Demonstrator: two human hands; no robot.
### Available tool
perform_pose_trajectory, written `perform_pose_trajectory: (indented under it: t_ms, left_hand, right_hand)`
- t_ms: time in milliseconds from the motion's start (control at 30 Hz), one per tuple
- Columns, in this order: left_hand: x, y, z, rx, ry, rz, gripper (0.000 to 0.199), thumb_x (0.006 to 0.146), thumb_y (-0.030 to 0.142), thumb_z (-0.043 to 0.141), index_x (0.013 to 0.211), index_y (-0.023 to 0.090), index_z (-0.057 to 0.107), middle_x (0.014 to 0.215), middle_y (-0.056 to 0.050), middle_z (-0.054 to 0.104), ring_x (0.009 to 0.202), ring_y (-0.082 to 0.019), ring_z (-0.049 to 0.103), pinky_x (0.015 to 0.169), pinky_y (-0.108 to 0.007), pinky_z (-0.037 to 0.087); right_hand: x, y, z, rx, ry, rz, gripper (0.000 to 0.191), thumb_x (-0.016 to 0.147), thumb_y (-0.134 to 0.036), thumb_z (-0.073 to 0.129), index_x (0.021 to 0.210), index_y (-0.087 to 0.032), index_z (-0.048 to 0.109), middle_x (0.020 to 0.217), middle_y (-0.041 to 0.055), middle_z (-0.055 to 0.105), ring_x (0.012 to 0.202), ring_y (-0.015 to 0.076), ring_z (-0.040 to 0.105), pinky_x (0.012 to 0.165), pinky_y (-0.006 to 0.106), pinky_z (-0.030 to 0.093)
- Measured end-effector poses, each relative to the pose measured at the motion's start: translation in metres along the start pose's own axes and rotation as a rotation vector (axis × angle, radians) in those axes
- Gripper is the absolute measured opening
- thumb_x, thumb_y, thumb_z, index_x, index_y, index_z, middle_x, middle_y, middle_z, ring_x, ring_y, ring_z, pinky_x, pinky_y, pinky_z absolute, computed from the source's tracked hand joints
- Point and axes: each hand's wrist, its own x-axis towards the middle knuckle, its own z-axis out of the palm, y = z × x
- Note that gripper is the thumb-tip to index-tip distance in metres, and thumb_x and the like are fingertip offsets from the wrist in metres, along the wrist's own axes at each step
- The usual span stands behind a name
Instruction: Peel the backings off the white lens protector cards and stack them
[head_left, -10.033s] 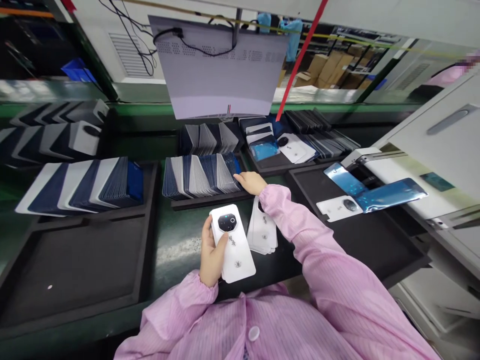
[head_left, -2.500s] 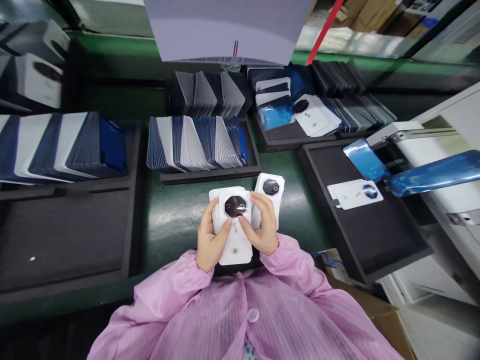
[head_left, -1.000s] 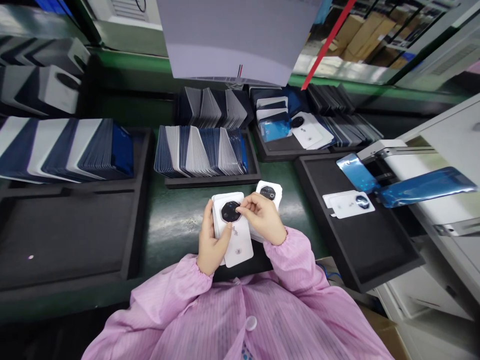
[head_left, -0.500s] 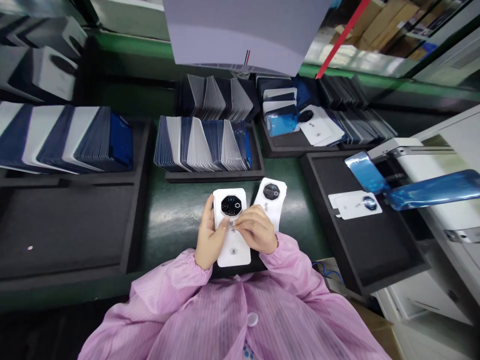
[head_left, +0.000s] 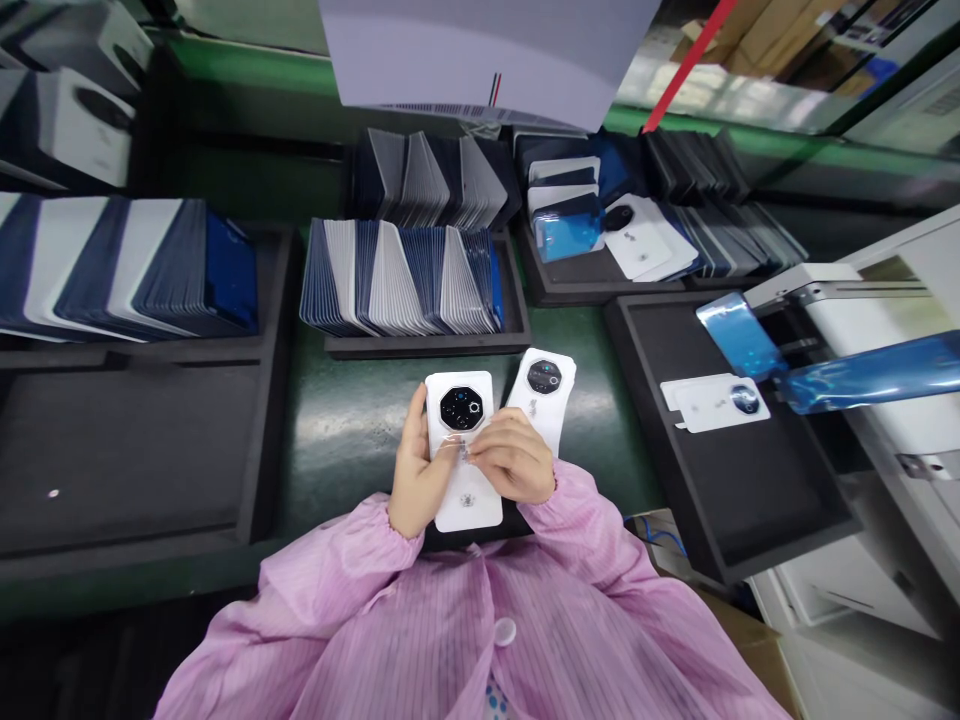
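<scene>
A white phone-back panel with a black octagonal camera print lies in front of me, apparently on top of a stack. My left hand grips its left edge, the thumb resting across the panel's middle. Just below the camera print, my right hand is closed in a pinch over the panel. What its fingertips hold, if anything, is too small to make out. Behind the right hand lies a second stack of similar white panels, partly covered by that hand.
A black tray of blue and white panels stands ahead. At the left is a larger black tray. To the right, another tray bears white pieces and blue film. A pale sheet hangs above.
The view has shifted slightly. Both hands stay at the panel, with the right fingertips still pinched near the left thumb.
</scene>
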Motion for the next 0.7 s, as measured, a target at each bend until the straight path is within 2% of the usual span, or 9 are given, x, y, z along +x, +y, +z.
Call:
perform_pose_trajectory:
  t_ms: [300,700]
  left_hand:
    - [-0.0017,0.0001,-0.0002,0.019,-0.033,0.053,0.073,0.085,0.034,0.065,0.147,0.028,0.028,0.13,-0.01,0.06,0.114,-0.023,0.062,0.098,-0.037,0.048]
    - [-0.0036,0.0036,-0.0007,0.048,-0.028,0.079,0.072,0.086,0.032,0.064,0.147,0.028,0.029,0.132,-0.01,0.06,0.114,-0.023,0.062,0.099,-0.037,0.049]
  right_hand:
    - [0.002,-0.0009,-0.001,0.014,0.011,-0.014,0.011,0.083,-0.011,0.063,0.085,-0.022,0.06,0.077,0.0013,0.074,0.067,0.0147,0.068,0.072,0.037,0.052]
    - [-0.0008,0.0006,-0.0008,0.0,0.01,-0.011,0.01,0.083,-0.014,0.063,0.084,-0.023,0.059,0.076,0.0004,0.074,0.068,0.0151,0.07,0.069,0.036,0.054]
